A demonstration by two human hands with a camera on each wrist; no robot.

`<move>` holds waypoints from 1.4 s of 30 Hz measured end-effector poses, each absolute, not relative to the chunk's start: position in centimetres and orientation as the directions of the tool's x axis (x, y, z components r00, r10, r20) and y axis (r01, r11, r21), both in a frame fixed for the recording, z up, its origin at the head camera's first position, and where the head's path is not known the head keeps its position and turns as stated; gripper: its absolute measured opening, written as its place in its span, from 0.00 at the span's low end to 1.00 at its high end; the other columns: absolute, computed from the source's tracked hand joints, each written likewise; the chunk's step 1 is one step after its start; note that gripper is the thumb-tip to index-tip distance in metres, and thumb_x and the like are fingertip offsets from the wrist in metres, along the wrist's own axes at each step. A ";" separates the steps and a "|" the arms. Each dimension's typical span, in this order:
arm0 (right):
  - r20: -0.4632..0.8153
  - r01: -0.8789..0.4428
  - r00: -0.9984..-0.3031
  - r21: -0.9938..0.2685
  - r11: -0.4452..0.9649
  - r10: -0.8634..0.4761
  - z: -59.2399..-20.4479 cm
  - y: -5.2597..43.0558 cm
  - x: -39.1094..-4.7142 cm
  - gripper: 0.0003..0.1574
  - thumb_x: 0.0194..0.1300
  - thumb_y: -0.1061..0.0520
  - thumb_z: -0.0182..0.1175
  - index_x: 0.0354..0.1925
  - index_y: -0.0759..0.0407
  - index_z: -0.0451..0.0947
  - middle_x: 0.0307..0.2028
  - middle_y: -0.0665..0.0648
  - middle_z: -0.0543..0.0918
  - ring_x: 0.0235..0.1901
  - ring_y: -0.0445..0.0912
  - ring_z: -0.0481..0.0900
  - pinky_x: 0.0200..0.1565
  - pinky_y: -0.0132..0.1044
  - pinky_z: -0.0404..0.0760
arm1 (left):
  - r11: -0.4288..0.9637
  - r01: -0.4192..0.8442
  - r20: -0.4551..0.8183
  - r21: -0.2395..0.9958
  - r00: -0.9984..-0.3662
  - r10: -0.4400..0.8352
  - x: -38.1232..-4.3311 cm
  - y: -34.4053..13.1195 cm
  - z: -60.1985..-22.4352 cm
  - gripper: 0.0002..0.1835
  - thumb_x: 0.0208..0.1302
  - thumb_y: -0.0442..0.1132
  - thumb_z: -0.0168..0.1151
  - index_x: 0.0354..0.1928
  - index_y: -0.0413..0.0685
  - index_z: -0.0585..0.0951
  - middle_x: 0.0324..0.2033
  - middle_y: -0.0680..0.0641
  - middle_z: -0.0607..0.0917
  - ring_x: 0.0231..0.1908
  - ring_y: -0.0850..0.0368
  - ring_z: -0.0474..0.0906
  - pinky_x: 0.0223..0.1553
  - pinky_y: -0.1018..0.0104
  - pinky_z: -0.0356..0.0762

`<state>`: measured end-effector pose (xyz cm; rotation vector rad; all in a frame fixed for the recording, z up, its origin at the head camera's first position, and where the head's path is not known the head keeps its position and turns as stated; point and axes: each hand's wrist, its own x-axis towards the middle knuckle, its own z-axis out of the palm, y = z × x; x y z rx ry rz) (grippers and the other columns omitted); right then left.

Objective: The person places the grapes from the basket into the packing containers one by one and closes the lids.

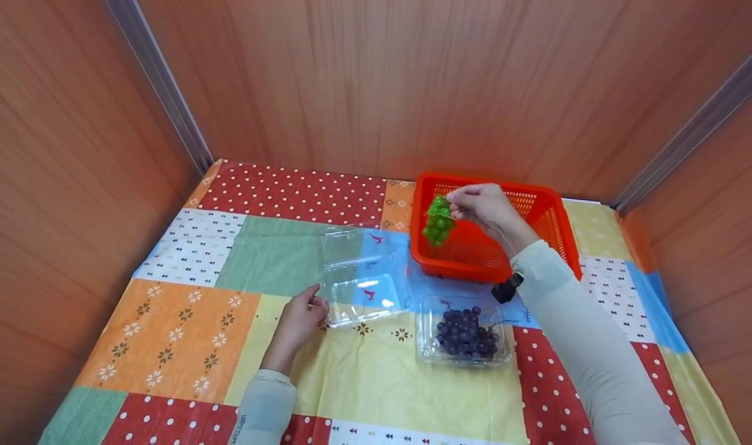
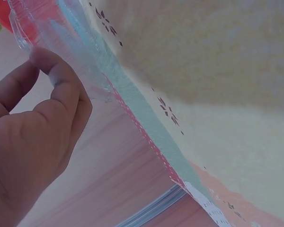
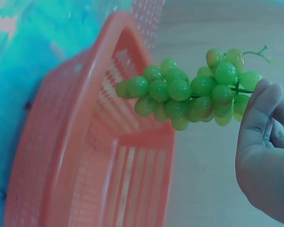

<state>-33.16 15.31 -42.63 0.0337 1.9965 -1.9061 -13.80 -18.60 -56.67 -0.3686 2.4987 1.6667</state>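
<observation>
Bunch of green grapes [image 1: 438, 225] hangs from R hand [image 1: 487, 210], thumb + forefinger pinched at the stem end; R wrist view shows tips meeting there, w/ a bit of stem poking out beside them. Fruit dangles just below & left of those fingertips, over the left part of the red basket [image 1: 462, 272], which sits under R hand. L hand [image 1: 302, 318] seems to pinch the near-left rim of the clear box [image 1: 357, 296], thumb & index on its edge per L wrist view; box lies unfolded just right of that hand, nothing in it. Lidded box [image 1: 427, 337] w/ purple grapes [image 1: 465, 334] is farther right of L hand, on the person's side of R hand; can't tell if its lid is latched. All on patterned cloth [image 1: 190, 334]. Step in hand, I'd say: moving the green bunch btwn basket & clear box, prob. toward the latter, tho direction can't be told for sure. If so, next move calls for R hand to clear the basket rim w/ the bunch, swing left & lower it into the half nearest L hand, L steadying the light plastic meanwhile.
</observation>
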 end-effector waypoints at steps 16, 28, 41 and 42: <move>-0.250 0.239 -0.848 -0.967 0.085 -0.467 -44.4 8.8 -28.4 0.20 0.61 0.53 0.71 0.45 0.67 0.85 0.31 0.61 0.83 0.25 0.46 0.81 0.39 0.34 0.84 | 0.335 -0.287 -0.247 0.897 -0.956 -0.160 -13.3 -19.1 -57.1 0.30 0.69 0.29 0.55 0.72 0.32 0.63 0.41 0.42 0.78 0.36 0.47 0.80 0.37 0.57 0.83; -0.207 0.091 -0.834 -0.966 0.242 -0.512 -46.3 5.1 -27.3 0.10 0.65 0.57 0.67 0.37 0.64 0.87 0.28 0.60 0.84 0.24 0.46 0.82 0.37 0.37 0.85 | 0.329 -0.266 -0.229 0.906 -0.962 -0.149 -13.1 -19.2 -56.6 0.29 0.68 0.28 0.55 0.71 0.31 0.64 0.43 0.41 0.79 0.37 0.49 0.80 0.40 0.53 0.83; -0.241 -0.015 -0.779 -0.916 0.401 -0.579 -49.3 3.6 -26.6 0.09 0.67 0.58 0.66 0.35 0.64 0.87 0.26 0.58 0.84 0.22 0.43 0.81 0.35 0.37 0.86 | 0.322 -0.250 -0.215 0.913 -0.967 -0.138 -13.3 -19.4 -56.9 0.29 0.68 0.27 0.56 0.70 0.30 0.65 0.41 0.42 0.78 0.34 0.54 0.78 0.39 0.54 0.83; -0.241 -0.024 -0.775 -0.913 0.407 -0.585 -49.4 3.6 -26.6 0.09 0.67 0.58 0.66 0.35 0.63 0.87 0.26 0.58 0.85 0.22 0.44 0.81 0.36 0.38 0.86 | 0.327 -0.253 -0.218 0.910 -0.966 -0.141 -13.3 -19.4 -56.9 0.29 0.68 0.28 0.56 0.70 0.30 0.65 0.41 0.42 0.78 0.34 0.54 0.78 0.40 0.54 0.83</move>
